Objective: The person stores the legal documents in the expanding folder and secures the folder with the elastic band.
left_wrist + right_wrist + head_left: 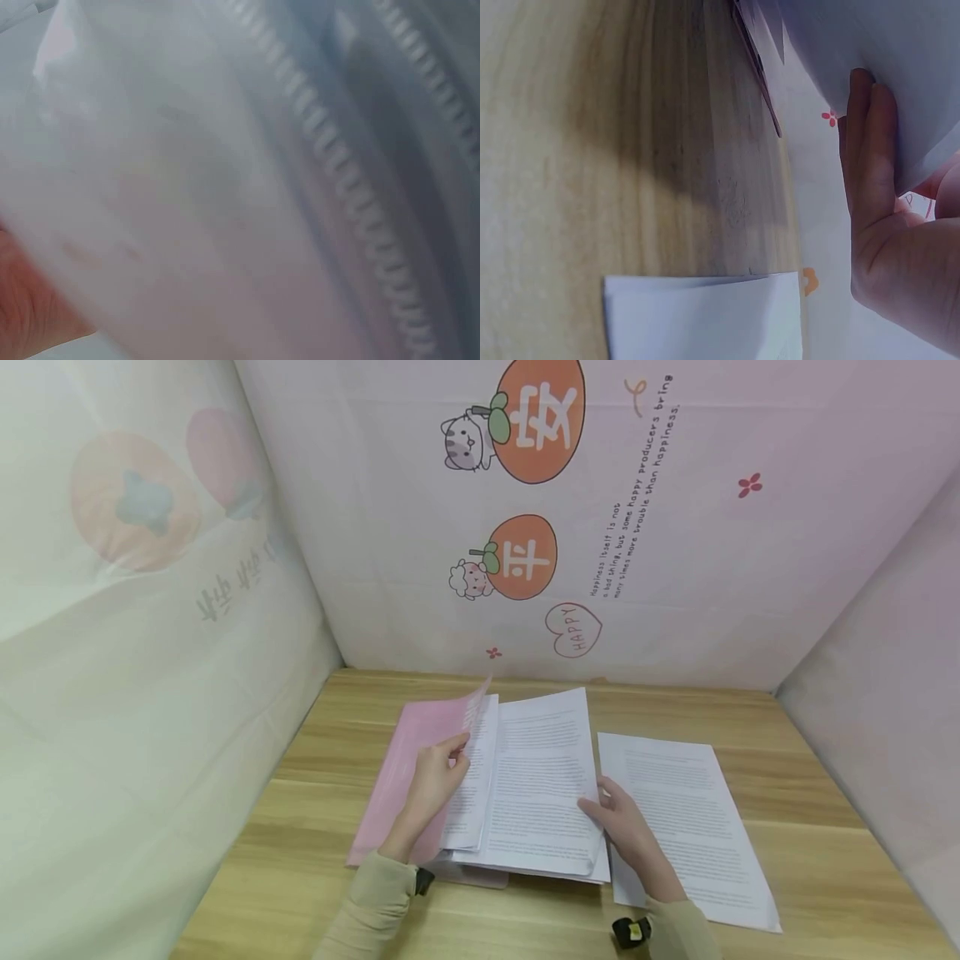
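A pink folder (pixel 405 752) lies partly open on the table, its cover raised along the right side. My left hand (pixel 435 777) pinches the edge of that cover with thumb and fingers. Translucent plastic (pixel 165 195) with ridged strips fills the left wrist view, blurred. Printed sheets (pixel 536 777) lie over the folder's right side. My right hand (pixel 630 831) grips their right edge, thumb on top and fingers underneath. From the right wrist view, its fingers (pixel 874 150) lie flat against the underside of the lifted paper (pixel 885 37).
Another stack of printed sheets (pixel 690 827) lies on the wooden table (pixel 810 835) to the right, close by my right forearm. White cloth walls with printed cartoons (pixel 525 556) stand behind the table and on both sides.
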Action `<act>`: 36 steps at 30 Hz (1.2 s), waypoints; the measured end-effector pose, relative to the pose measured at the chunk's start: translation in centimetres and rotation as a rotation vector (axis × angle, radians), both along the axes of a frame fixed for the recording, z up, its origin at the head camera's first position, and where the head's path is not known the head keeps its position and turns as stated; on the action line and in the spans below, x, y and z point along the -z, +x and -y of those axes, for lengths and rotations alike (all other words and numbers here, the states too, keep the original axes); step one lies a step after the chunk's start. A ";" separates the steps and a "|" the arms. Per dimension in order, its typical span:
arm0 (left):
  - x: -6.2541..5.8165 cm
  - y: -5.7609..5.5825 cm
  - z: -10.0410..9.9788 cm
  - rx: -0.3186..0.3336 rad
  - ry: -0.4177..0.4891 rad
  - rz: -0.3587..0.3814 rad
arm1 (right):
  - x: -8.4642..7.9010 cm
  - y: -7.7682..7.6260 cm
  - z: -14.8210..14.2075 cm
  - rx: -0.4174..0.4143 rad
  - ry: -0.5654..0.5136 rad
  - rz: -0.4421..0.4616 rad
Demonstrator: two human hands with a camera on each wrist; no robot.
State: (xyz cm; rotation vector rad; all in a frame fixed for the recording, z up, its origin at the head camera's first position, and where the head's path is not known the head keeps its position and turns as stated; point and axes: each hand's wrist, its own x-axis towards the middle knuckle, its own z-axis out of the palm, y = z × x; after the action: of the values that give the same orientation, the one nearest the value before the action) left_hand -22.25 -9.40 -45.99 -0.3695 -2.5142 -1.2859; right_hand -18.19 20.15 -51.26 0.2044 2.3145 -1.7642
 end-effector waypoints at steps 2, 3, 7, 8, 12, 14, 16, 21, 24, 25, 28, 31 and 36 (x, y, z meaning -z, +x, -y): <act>0.0 0.0 0.0 -0.006 0.000 0.004 | 0.0 0.0 -0.1 -0.002 -0.005 0.005; 0.0 0.0 0.0 -0.007 0.001 0.008 | 0.0 -0.1 -0.1 -0.004 -0.005 0.006; 0.0 0.0 0.0 -0.003 0.006 0.016 | 0.1 -0.3 -0.1 -0.011 0.015 0.004; 0.0 0.0 0.0 -0.003 0.004 0.017 | 0.1 -0.3 0.0 -0.014 0.024 0.000; 0.0 0.0 0.0 0.002 -0.002 0.015 | 0.2 -0.5 0.1 -0.016 0.050 0.003; 0.1 0.0 0.0 0.011 0.000 0.023 | 0.3 -0.7 0.2 -0.020 0.079 -0.003; 0.1 0.0 0.0 0.019 0.003 0.031 | 0.3 -0.9 0.3 -0.021 0.099 -0.014; 0.2 0.1 0.0 0.027 0.006 0.041 | 0.4 -1.3 0.5 -0.035 0.084 -0.049; 0.2 0.1 -0.1 0.020 0.000 0.027 | 0.2 -1.4 0.7 -0.040 0.054 -0.055; 0.2 0.1 -0.1 0.017 0.001 0.026 | 0.2 -1.5 0.8 -0.041 0.047 -0.058; 0.2 0.1 -0.1 0.015 0.000 0.021 | 0.1 -1.6 1.0 -0.049 0.022 -0.062; 0.2 0.1 -0.1 0.012 -0.002 0.014 | 0.1 -1.6 1.1 -0.044 -0.005 -0.057; 0.1 0.0 -0.1 0.010 0.001 0.014 | 0.0 -1.4 0.9 -0.049 -0.023 -0.052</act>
State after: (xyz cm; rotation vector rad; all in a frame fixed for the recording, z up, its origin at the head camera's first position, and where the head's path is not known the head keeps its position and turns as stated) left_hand -22.24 -9.30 -46.12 -0.3739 -2.5263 -1.2979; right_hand -19.61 19.23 -51.23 0.0985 2.3131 -1.7920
